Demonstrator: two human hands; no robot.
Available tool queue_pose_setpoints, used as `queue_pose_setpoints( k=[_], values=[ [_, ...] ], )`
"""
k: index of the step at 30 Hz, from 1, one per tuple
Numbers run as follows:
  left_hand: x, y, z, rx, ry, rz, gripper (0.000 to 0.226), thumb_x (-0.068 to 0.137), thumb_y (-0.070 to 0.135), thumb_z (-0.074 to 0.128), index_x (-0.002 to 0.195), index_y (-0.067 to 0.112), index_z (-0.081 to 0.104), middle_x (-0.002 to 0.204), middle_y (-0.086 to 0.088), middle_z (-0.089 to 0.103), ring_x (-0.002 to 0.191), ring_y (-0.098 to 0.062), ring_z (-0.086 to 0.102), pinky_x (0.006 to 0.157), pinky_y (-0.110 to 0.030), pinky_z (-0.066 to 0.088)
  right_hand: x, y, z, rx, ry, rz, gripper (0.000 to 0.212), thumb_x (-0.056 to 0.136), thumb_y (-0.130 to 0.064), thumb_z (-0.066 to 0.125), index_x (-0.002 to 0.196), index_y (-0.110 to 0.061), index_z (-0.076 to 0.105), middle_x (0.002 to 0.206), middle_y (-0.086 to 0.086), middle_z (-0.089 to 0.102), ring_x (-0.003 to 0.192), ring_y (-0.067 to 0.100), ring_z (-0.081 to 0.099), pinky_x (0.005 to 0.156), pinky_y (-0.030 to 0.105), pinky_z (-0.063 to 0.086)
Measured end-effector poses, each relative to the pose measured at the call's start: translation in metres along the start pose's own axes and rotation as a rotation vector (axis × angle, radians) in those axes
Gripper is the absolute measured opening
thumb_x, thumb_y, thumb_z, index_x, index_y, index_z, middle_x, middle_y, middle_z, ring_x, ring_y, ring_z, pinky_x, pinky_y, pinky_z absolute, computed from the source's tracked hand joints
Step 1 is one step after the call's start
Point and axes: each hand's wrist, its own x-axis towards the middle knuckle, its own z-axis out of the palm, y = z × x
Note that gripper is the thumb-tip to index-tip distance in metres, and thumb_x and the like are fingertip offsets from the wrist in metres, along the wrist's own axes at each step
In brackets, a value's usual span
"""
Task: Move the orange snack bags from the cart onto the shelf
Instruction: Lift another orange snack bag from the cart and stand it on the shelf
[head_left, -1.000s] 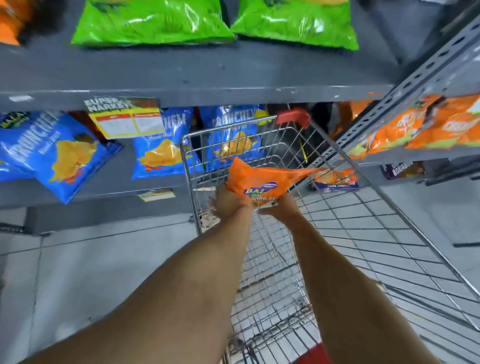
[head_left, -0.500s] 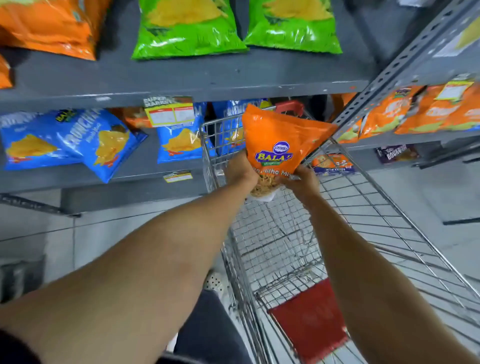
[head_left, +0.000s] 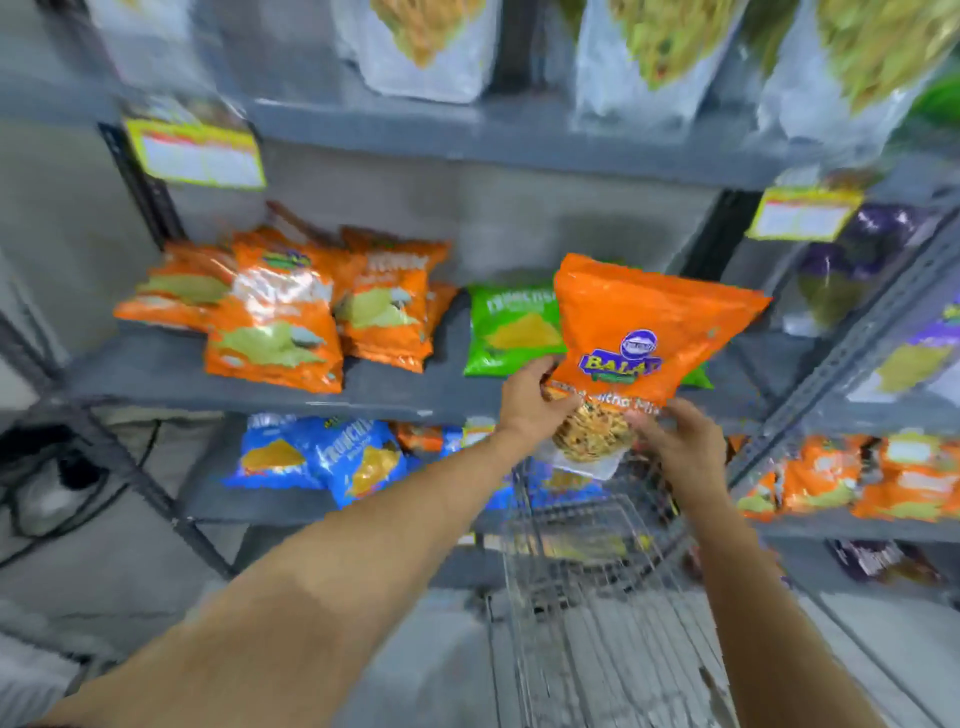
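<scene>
2 hands, left hand (head_left: 530, 400) and right hand (head_left: 680, 447), fingers gripping orange snack bag (head_left: 644, 332) before shelf (head_left: 405, 395)

Both hands hold one glossy orange snack bag (head_left: 644, 332) upright by its lower part, where a clear window shows the mix inside. The left hand (head_left: 530, 402) has its grip closed on the bag's lower left corner; the right hand (head_left: 680, 441) pinches the lower right edge with curled fingers (head_left: 649, 421). Just behind the grip, partly hidden by the bag, lies a green crisp bag (head_left: 506, 332) on the grey metal shelf (head_left: 405, 389). Well to the left of the grip, a cluster of orange crisp bags (head_left: 280, 312) rests on the same shelf. Below the grip stands the wire shopping cart (head_left: 592, 571), blurred. Down and left of the grip, blue crisp bags (head_left: 322, 457) lie on a lower shelf.
</scene>
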Motion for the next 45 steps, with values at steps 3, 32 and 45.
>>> queue_pose_setpoints(
  k=[3,32,45],
  values=[
    [0.01,0.033,-0.046,-0.046,0.117,0.125,0.047,0.071,0.007,0.078,0.114,0.004,0.062,0.11,-0.018,0.069,0.103,-0.028,0.064,0.082,-0.022,0.044,0.023,-0.058,0.01,-0.052,0.041,-0.173,0.025,0.077,-0.031,0.077,0.095,-0.014,0.073,0.091,0.012,0.075,0.083,0.028,0.068,0.078,0.052,0.054],
    [0.146,0.177,-0.516,-0.411,0.561,0.491,0.048,0.077,0.001,0.072,0.121,-0.004,0.053,0.118,-0.026,0.063,0.103,-0.035,0.064,0.094,-0.051,0.054,0.146,-0.518,0.284,0.132,0.059,-0.717,0.035,0.073,-0.052,0.069,0.088,-0.021,0.075,0.083,0.002,0.076,0.082,0.021,0.071,0.073,0.038,0.055],
    [0.188,0.085,-0.554,-0.37,0.624,0.374,0.056,0.068,0.042,0.078,0.111,0.016,0.053,0.098,0.005,0.062,0.096,-0.014,0.062,0.077,-0.023,0.052,0.171,-0.484,0.379,0.425,-0.263,-0.485,0.051,0.071,-0.055,0.073,0.107,-0.023,0.058,0.106,0.001,0.071,0.096,0.014,0.066,0.076,0.031,0.054]
  ],
)
